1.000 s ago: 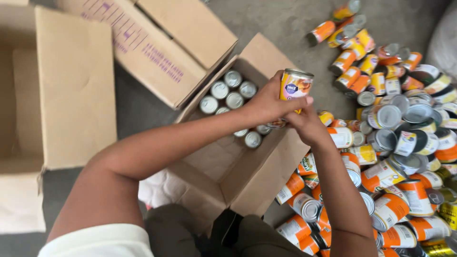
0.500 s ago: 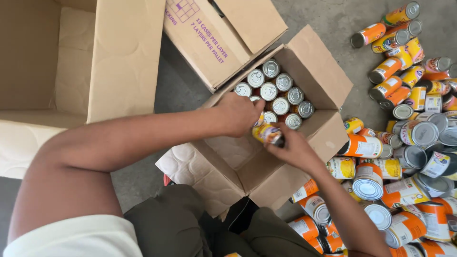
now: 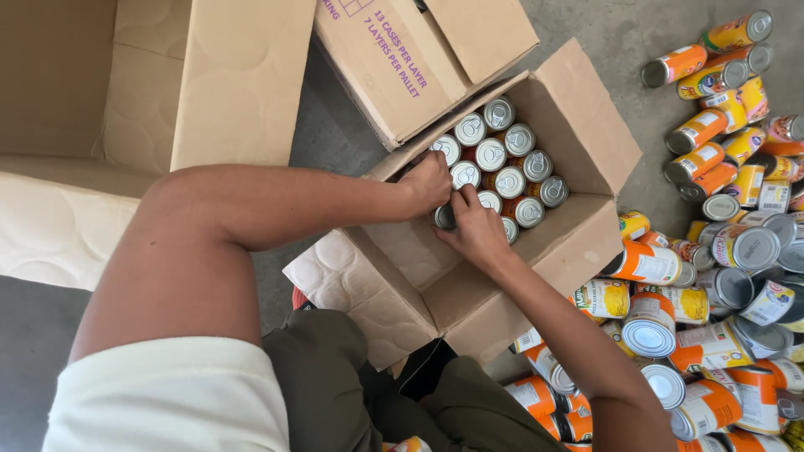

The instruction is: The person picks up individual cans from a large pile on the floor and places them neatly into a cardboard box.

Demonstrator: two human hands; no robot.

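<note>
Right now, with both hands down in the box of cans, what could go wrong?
The left hand and right hand press close around one can beside packed cans; fingers might get pinched. The carton flap looks creased, so the wall may sag. Loose cans lying on the floor could roll.

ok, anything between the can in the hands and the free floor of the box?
Nothing visible does. Both hands, left hand and right hand, hold the can beside the standing cans in the cardboard box.
</note>
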